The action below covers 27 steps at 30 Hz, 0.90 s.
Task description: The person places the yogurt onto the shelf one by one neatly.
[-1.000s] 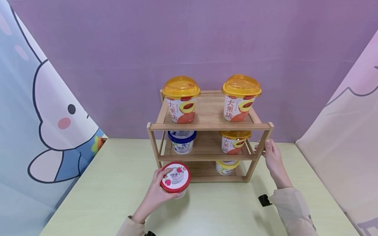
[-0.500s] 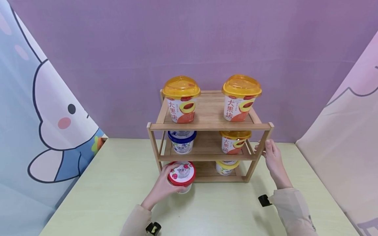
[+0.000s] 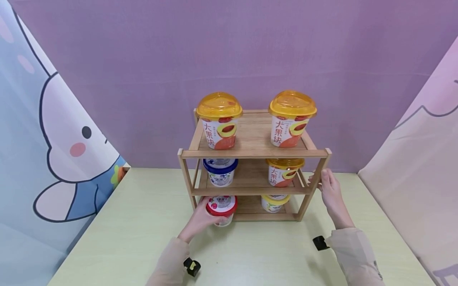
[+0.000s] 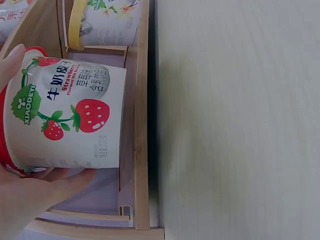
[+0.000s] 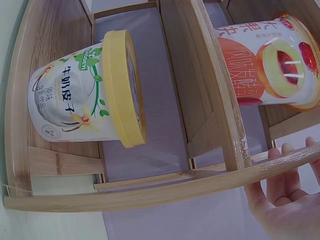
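My left hand (image 3: 201, 222) grips a strawberry milk cup (image 3: 223, 216) with a red lid, thumb in front and fingers round its left side. It is upright at the left front of the wooden rack's (image 3: 250, 191) bottom shelf. In the left wrist view the cup (image 4: 70, 110) overlaps the shelf's front rail (image 4: 142, 130), its base close to it. My right hand (image 3: 332, 194) holds the rack's right front post. In the right wrist view the fingers (image 5: 276, 187) reach behind that post (image 5: 165, 192).
A yellow-lidded cup (image 3: 274, 205) stands at the bottom shelf's right. The middle shelf bears a blue-lidded cup (image 3: 221, 178) and an orange-lidded peach cup (image 3: 280, 174). Two larger orange-lidded cups, left (image 3: 220, 133) and right (image 3: 290, 129), stand on top. A purple cloth (image 3: 229, 51) hangs behind.
My left hand has carried the red-lidded cup forward and slightly right, from in front of the rack to the bottom shelf's front edge. The right hand and rack have stayed put.
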Tool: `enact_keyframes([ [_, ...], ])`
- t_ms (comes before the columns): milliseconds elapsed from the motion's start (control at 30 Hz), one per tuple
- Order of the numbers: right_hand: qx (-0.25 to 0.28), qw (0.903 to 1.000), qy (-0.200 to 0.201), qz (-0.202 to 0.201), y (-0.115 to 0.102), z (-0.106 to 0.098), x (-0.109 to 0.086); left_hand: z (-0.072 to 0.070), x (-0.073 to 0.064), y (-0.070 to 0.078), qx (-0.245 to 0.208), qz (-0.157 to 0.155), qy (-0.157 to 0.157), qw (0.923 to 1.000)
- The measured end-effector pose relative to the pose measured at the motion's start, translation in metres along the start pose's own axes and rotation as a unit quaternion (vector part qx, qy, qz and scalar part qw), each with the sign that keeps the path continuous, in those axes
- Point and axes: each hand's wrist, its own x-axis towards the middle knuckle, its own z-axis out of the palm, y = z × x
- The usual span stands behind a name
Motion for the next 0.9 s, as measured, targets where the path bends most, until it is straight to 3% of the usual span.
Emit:
enact_keyframes([
  [133, 0.000, 1.0000, 0.000, -0.001, 0.000, 0.000, 0.000, -0.001, 0.003, 0.011, -0.025, 0.025, -0.021, 0.9992],
  [267, -0.001, 1.0000, 0.001, 0.000, 0.000, 0.000, 0.000, -0.003, 0.004, 0.024, -0.029, 0.028, -0.035, 0.9986],
  [533, 0.009, 1.0000, 0.003, 0.001, 0.001, 0.000, 0.000, 0.002, 0.024, -0.011, -0.041, 0.009, -0.042, 0.9982],
  [700, 0.007, 1.0000, 0.003, 0.001, 0.000, 0.000, 0.000, -0.003, 0.025, -0.003, -0.055, 0.010, -0.058, 0.9967],
  [900, 0.008, 1.0000, 0.005, 0.002, 0.000, 0.001, 0.000, -0.008, 0.025, 0.010, -0.043, -0.014, -0.067, 0.9967],
])
